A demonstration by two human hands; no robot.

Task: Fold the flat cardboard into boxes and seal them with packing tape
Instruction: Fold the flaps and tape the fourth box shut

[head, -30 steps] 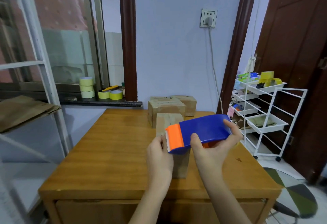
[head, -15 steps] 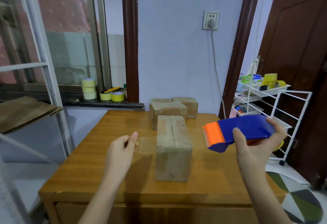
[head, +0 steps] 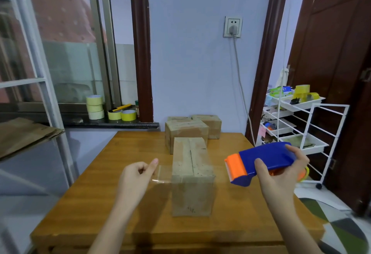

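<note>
A cardboard box [head: 191,175] stands on the wooden table [head: 124,189], its top flaps meeting along a dark seam that runs away from the camera; a strip of clear tape [head: 163,174] sticks out from the box's left top edge, stretched roughly level over the table; the left hand [head: 136,179] pinches the free end of that strip between thumb and forefinger, the other fingers curled in. The right hand [head: 281,175] is wrapped around a blue tape dispenser [head: 263,163] with an orange front, thumb on the near side and fingers over the far side; the dispenser is held in the air to the right of the box, apart from it, its toothed orange end pointing left toward the box.

Behind the box, near the wall, two more closed boxes [head: 186,133] sit side by side on the table; rolls of yellow tape [head: 95,107] are stacked on the window sill at the left; flat cardboard [head: 24,135] lies on a shelf at the far left; a white wire cart [head: 297,121] with trays stands at the right beside a dark door.
</note>
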